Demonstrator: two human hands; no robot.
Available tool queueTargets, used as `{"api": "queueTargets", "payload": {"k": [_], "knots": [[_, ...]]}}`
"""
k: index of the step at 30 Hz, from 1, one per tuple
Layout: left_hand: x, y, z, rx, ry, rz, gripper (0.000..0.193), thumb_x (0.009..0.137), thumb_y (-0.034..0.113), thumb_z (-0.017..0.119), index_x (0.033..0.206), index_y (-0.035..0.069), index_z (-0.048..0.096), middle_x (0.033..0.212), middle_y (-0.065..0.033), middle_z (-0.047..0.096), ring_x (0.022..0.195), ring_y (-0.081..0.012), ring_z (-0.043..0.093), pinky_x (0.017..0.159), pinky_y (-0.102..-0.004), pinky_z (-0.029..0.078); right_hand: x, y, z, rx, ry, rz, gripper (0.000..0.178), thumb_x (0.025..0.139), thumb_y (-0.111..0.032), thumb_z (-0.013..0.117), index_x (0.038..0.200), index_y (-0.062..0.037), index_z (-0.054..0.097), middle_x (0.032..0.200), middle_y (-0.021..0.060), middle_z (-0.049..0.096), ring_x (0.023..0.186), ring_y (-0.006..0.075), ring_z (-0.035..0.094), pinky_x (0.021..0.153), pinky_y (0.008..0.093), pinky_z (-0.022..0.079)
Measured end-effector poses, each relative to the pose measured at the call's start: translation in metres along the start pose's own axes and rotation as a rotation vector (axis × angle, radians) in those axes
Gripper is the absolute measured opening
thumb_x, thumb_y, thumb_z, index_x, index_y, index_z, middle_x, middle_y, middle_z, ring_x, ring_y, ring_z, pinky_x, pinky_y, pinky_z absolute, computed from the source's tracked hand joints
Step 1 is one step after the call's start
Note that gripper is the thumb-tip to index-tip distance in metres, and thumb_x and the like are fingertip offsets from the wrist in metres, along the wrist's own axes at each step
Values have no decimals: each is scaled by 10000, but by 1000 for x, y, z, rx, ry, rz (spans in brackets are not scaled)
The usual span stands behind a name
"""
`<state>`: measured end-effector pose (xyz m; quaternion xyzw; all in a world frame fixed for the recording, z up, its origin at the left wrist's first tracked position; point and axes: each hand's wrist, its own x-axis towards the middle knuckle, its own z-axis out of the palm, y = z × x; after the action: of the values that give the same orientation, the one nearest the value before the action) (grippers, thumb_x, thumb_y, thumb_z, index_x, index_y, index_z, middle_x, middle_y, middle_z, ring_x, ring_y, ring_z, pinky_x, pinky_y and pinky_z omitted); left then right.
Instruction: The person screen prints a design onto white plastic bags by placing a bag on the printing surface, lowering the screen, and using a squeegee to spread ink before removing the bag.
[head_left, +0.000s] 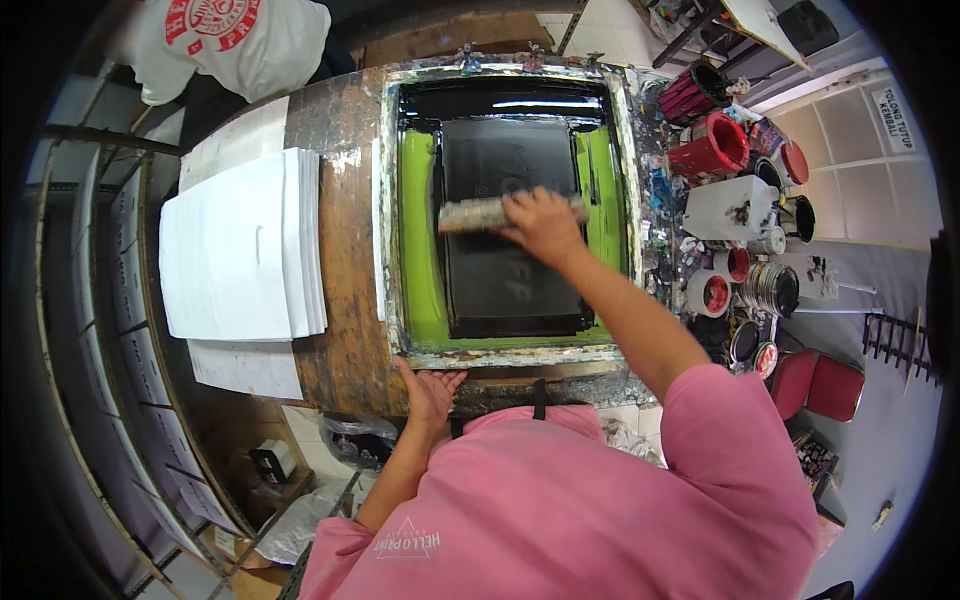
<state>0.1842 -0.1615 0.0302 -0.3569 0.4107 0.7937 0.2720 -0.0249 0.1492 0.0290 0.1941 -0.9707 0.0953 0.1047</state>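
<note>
A screen-printing frame lies flat on the worn wooden table, its mesh green at the sides. Black ink coats the middle of the mesh and pools along the far edge. My right hand is closed around a wooden squeegee, which lies crosswise on the inked mesh. Faint lettering shows through the ink. At the frame's near left corner, my left hand is open, palm up, thumb apart from the fingers and touching or close to the frame's edge. What lies under the frame is hidden.
A stack of white sheets sits on the table's left side. Ink tubs and cans, among them a red bucket, crowd the right. Metal rack shelves stand at far left. Another person in a white shirt is at the back left.
</note>
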Motion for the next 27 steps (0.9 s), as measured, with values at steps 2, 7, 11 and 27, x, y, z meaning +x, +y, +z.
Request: {"api": "queueTargets", "payload": {"k": [2,7,11,27], "knots": [[-1,0,0,-9,4,7,1406,812,1033,292,1596,-130,194,1532,-278,412,1377,-380,487,1157,-501,426,-42,-31,-11,17,-7,-6,527,833,-444,808,1212,-96,690,1107,50,677,998,273,623,826,434,520],[7,-4,-11,-5,-63,9,1400,813,1034,279,1607,-117,201,1564,-287,390,1402,-390,473,1162,-490,422,-131,-96,-33,68,-123,9,547,819,-422,818,1231,-90,679,1106,48,663,1015,281,614,851,436,521],[9,3,-10,-9,-133,-8,1397,815,1025,309,1632,-97,148,1619,-309,317,1454,-436,421,1212,-504,379,-137,-108,-47,81,-199,77,444,889,-459,771,1132,-99,681,1070,65,662,993,283,642,793,424,564],[-87,60,21,-41,-406,154,1247,901,948,278,1497,-146,331,1424,-322,563,1352,-412,574,1189,-492,444,-141,-173,-144,-119,69,175,338,997,-348,618,1200,-78,638,1137,99,615,1143,284,576,1124,609,336]]}}
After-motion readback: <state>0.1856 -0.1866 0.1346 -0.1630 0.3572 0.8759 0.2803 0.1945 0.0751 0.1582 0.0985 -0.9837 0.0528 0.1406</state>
